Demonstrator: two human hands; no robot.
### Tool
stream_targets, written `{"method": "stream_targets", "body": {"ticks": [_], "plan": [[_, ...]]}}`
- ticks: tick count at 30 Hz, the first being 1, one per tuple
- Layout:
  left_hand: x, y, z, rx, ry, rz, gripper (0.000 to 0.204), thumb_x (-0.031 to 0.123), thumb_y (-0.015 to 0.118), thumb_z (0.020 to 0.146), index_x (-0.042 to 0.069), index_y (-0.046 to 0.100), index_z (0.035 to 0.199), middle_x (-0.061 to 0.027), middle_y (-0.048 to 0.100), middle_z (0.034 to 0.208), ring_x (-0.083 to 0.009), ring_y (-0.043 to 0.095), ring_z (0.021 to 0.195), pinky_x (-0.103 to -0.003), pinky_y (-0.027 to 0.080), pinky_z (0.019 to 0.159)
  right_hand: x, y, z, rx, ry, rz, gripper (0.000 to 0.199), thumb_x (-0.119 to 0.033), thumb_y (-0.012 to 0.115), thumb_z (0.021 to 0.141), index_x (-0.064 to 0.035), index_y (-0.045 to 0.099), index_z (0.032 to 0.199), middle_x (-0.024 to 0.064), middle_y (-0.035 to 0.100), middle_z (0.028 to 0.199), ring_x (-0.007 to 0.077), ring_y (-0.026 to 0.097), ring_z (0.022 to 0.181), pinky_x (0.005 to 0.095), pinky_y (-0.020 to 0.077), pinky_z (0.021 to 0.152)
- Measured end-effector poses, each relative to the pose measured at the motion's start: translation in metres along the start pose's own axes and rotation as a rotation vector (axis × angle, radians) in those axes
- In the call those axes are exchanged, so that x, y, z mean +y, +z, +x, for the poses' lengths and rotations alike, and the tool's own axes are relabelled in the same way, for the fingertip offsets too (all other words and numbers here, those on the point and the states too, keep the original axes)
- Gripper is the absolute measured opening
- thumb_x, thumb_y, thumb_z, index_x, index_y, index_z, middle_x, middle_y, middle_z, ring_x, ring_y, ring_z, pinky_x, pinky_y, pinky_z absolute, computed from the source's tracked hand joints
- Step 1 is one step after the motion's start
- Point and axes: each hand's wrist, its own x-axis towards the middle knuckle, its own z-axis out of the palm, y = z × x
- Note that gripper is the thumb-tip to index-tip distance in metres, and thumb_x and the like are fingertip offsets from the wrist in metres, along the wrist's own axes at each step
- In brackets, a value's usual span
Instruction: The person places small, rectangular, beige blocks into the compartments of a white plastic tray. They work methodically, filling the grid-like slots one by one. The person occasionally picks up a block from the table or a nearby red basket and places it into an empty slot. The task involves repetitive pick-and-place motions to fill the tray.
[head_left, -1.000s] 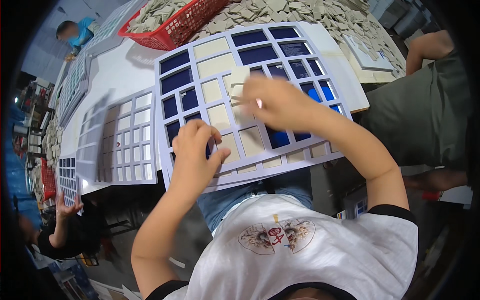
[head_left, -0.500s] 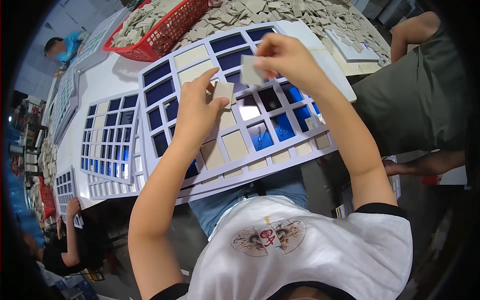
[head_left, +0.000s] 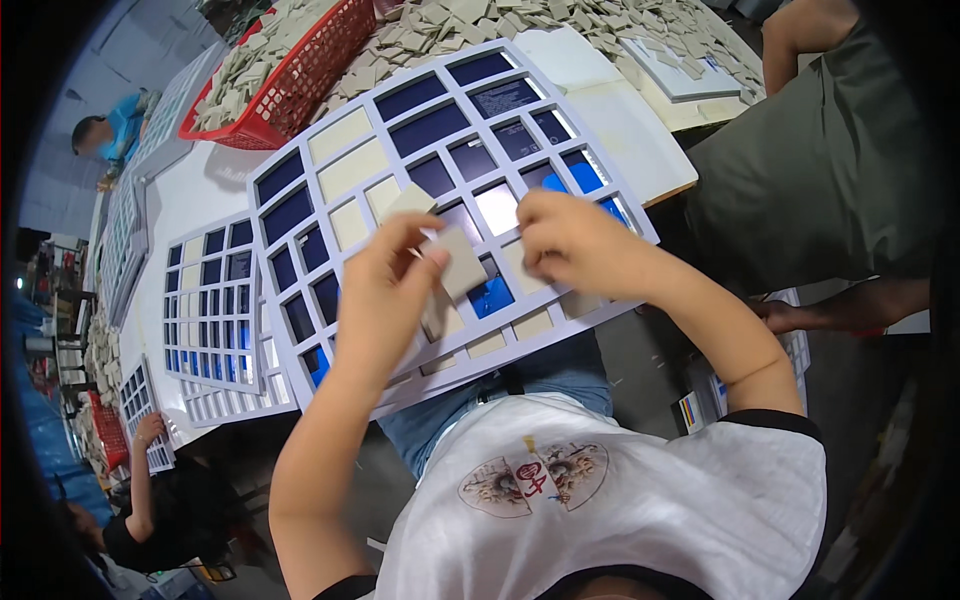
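A white lattice frame [head_left: 290, 325] lies tilted on the table in front of me. Some of its openings hold flat beige pieces, while others show dark or bright blue beneath. My left hand [head_left: 385, 290] is closed, pinching a square beige tile [head_left: 460, 262] between thumb and fingers; a second beige tile [head_left: 408, 204] shows behind those fingers. Curled over the lattice's right part, my right hand [head_left: 580, 245] has its fingertips against a beige tile [head_left: 518, 266] at an opening. Part of that tile is hidden under the fingers.
A red perforated basket [head_left: 300, 85] full of beige tiles stands behind the frame, beside a heap of loose tiles [head_left: 450, 35]. More lattice frames [head_left: 210, 300] lie at left. A person in dark green shorts [head_left: 800, 190] is close on the right; others work at left.
My right hand has come down toward me with its tile, to the lattice's near right part. My left hand has lowered slightly, still holding tiles. The lattice appears shifted left in view.
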Motion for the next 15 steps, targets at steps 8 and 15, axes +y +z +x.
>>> {"method": "stream_targets", "body": {"ticks": [8, 15], "plan": [[-0.007, 0.029, -0.015, 0.086, -0.118, 0.172, 0.016, 0.003, 0.068, 0.088, -0.001, 0.064, 0.103, -0.0097, 0.065, 0.079, -0.0156, 0.060, 0.070, -0.029, 0.048, 0.066, 0.044, -0.068, 0.019, 0.177, -0.009, 0.168, 0.011, -0.013, 0.065, 0.091, -0.0037, 0.070, 0.095, 0.0069, 0.066, 0.096, 0.0192, 0.061, 0.094, 0.0320, 0.0472, 0.085], [-0.012, 0.043, -0.021, 0.048, 0.380, 0.621, 0.018, -0.003, 0.076, 0.077, -0.002, 0.059, 0.083, -0.0109, 0.054, 0.096, -0.0206, 0.056, 0.073, -0.031, 0.047, 0.066, 0.277, -0.070, 0.097, 0.453, 0.571, -0.450, 0.034, -0.025, 0.072, 0.083, -0.0049, 0.069, 0.111, 0.0179, 0.068, 0.104, 0.0334, 0.066, 0.097, 0.0421, 0.0515, 0.087]]}}
